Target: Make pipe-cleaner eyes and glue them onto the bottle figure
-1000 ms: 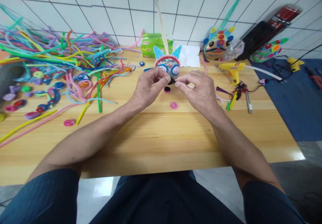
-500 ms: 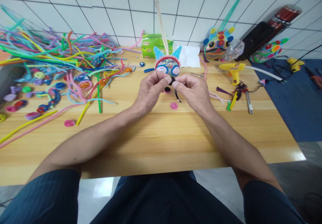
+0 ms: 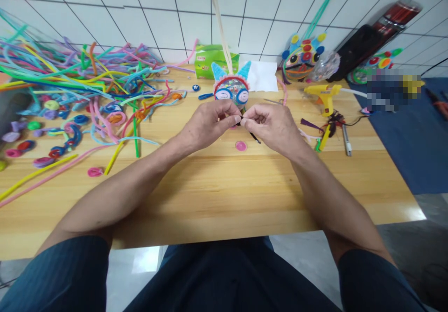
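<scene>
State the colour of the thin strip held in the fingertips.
The strip is black; its loose end shows best in the head view.

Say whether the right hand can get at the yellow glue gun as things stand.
Probably yes: the glue gun lies just right of the right hand, nothing tall between them, though that hand pinches a black strip and may need freeing first.

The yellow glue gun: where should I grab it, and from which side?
Probably by its handle, coming from the near side of the table. The yellow glue gun seems to lie flat, handle pointing toward that side; its nozzle points left, maybe hot, and a white stick pokes out the back.
</scene>
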Action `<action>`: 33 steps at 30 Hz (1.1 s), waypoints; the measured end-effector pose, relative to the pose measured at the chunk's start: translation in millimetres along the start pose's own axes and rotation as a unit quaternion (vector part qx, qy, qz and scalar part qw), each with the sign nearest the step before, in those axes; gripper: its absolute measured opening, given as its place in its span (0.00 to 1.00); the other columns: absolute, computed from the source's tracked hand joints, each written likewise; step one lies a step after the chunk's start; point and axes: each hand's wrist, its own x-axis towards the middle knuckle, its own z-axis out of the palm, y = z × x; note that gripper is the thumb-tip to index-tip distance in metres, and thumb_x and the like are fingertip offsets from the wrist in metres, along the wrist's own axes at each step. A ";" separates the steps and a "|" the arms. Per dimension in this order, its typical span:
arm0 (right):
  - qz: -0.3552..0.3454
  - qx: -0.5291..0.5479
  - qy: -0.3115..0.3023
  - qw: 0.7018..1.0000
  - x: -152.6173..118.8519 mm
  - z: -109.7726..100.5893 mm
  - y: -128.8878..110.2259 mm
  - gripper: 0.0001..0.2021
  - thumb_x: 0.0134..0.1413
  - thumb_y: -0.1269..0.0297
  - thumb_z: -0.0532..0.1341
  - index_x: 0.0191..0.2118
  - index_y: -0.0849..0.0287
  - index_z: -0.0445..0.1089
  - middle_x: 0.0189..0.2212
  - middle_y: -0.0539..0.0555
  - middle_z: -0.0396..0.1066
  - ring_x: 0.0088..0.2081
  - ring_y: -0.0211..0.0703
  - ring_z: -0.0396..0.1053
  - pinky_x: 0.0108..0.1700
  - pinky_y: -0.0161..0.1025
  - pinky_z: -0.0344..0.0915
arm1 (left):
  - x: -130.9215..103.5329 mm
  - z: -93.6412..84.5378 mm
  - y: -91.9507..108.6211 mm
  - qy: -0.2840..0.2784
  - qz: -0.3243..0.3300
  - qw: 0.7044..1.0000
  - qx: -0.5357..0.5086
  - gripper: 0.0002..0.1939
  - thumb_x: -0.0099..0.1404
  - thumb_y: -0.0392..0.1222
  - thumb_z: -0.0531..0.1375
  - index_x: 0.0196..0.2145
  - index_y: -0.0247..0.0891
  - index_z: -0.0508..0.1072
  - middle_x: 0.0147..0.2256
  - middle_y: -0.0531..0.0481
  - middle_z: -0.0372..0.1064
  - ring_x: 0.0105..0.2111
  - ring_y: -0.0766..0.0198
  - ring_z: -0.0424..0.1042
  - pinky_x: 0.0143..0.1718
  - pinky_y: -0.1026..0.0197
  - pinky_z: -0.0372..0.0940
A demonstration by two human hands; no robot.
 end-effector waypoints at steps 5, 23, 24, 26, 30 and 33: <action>-0.017 -0.044 -0.022 0.999 -0.5 -3.6 -0.9 0.04 0.56 0.68 0.65 0.30 0.58 0.77 0.24 0.48 0.72 0.28 0.37 0.64 0.33 0.39 0.55 | -3.5 0.9 1.0 -0.004 0.044 0.995 0.087 0.05 0.67 0.34 0.63 0.33 0.38 0.77 0.30 0.52 0.76 0.28 0.66 0.67 0.31 0.60 0.59; 0.018 0.027 -0.003 0.999 9.2 -16.2 9.9 0.08 0.57 0.58 0.70 0.32 0.57 0.78 0.27 0.48 0.75 0.31 0.39 0.67 0.36 0.40 0.61 | -1.0 11.5 -8.8 0.080 -0.065 0.990 -0.096 0.08 0.64 0.40 0.67 0.27 0.39 0.74 0.27 0.51 0.75 0.29 0.63 0.72 0.34 0.60 0.66; 0.012 0.025 0.020 0.999 10.4 -21.0 8.6 0.09 0.57 0.56 0.71 0.33 0.56 0.79 0.29 0.49 0.76 0.32 0.39 0.68 0.37 0.40 0.63 | -0.9 11.5 -9.3 0.081 -0.071 0.989 -0.097 0.08 0.63 0.41 0.67 0.27 0.39 0.74 0.27 0.51 0.75 0.29 0.63 0.72 0.34 0.60 0.66; 0.003 0.040 0.076 0.996 11.2 -38.5 5.2 0.12 0.57 0.53 0.73 0.35 0.56 0.79 0.31 0.50 0.77 0.34 0.40 0.70 0.39 0.41 0.65 | -1.8 12.1 -9.7 0.076 -0.079 0.990 -0.093 0.08 0.63 0.41 0.66 0.28 0.39 0.74 0.27 0.51 0.76 0.29 0.63 0.72 0.34 0.60 0.66; 0.034 0.139 0.166 0.976 -8.7 -102.0 2.6 0.15 0.56 0.47 0.72 0.35 0.55 0.78 0.29 0.50 0.76 0.28 0.36 0.69 0.31 0.40 0.61 | -6.3 16.9 -9.8 0.064 -0.095 0.991 -0.075 0.10 0.64 0.45 0.66 0.29 0.38 0.75 0.28 0.50 0.76 0.29 0.64 0.70 0.34 0.60 0.62; 0.117 0.210 0.146 0.960 -49.1 -146.7 12.8 0.28 0.69 0.37 0.56 0.28 0.54 0.73 0.19 0.46 0.67 0.19 0.30 0.60 0.27 0.42 0.51 | -9.0 22.5 -10.2 0.065 -0.115 0.988 -0.078 0.10 0.63 0.45 0.66 0.28 0.38 0.75 0.27 0.51 0.75 0.28 0.65 0.67 0.32 0.61 0.59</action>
